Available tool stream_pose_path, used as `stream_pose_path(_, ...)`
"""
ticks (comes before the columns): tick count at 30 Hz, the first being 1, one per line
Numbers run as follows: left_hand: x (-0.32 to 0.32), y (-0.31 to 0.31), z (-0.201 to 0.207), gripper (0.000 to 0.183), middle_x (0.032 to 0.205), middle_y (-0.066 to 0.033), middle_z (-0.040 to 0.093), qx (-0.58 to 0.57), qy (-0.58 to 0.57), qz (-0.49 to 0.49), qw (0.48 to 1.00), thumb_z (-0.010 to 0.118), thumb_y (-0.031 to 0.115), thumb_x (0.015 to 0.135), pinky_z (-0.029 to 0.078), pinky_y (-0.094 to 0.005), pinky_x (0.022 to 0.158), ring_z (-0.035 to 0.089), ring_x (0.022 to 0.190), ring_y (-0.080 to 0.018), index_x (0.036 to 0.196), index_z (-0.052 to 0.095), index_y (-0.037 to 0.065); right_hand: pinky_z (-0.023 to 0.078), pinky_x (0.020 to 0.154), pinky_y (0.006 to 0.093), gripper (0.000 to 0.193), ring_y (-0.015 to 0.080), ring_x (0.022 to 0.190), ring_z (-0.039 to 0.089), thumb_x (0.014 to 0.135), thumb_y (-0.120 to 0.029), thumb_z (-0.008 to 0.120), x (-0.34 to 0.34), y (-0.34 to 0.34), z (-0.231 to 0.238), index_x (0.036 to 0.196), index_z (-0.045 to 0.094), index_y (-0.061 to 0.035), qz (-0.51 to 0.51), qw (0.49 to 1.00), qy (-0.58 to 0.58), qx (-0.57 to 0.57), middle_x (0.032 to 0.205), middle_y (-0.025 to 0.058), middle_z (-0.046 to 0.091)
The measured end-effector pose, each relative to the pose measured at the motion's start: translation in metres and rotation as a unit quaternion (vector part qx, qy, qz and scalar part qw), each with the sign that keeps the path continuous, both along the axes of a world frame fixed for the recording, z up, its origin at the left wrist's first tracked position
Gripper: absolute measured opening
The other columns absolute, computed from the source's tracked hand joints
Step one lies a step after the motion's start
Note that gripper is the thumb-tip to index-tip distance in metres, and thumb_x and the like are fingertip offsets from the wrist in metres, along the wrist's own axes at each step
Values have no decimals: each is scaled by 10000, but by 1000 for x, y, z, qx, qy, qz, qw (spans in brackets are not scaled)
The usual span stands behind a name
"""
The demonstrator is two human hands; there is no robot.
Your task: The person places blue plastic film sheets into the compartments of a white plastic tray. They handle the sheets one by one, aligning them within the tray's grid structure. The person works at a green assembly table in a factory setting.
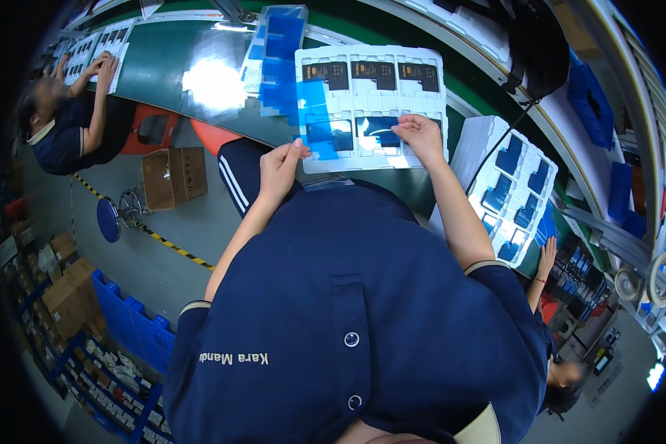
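Note:
A white moulded tray lies on the bench in front of me. It holds several flat black battery packs in two rows of pockets. A strip of translucent blue film hangs over the tray's left column. My left hand pinches this film at its lower left edge. My right hand is closed in a pinch above the near row, at the right end of the middle pack. A pale glossy streak shows beside those fingertips; what they hold is too small to tell.
Blue film sheets lie left of the tray on the green bench. A stack of white trays stands at my right, with a black cable across it. Co-workers sit left and right. A cardboard box is on the floor.

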State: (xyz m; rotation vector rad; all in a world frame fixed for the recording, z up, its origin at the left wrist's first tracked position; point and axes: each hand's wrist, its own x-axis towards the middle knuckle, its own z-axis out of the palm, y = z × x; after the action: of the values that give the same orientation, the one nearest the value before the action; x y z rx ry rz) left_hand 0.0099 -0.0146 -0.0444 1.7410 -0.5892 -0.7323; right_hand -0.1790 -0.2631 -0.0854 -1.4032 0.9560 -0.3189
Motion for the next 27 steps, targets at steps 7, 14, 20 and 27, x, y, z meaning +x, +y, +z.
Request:
stream_pose_path(7,-2,-1,1,316,771,-111,689,9,-30,-3,1000,568,232,921,491,-250,684,644,737,-120,852,680,-55,494,624,196,203,59,657,603,704,-49,743,1,0,-6,884,667,6,8,998,42,-56,747,32,659)
stream_pose_path(14,-7,-7,17,389,1087,-121,631,-42,26,-1,999,628,2,837,484,-198,661,650,796,-107,1218,555,14,514,625,277,228,168,619,617,694,-25,708,10,14,9,916,660,-13,29,967,90,-235,713,76,645)
stream_pose_path(20,-6,-17,41,645,1308,-166,473,-56,42,-71,995,600,-62,817,488,-192,674,651,846,-125,1399,349,52,477,746,258,710,147,904,567,739,-69,725,25,46,57,1344,354,-61,87,912,124,-382,1090,135,535)
stream_pose_path(27,-10,-30,45,579,1076,-102,630,-95,54,-123,986,655,-44,785,479,-236,752,619,865,-114,1319,443,26,443,686,198,419,49,748,511,805,-7,666,25,64,71,1203,543,-54,147,977,-149,39,863,10,565)
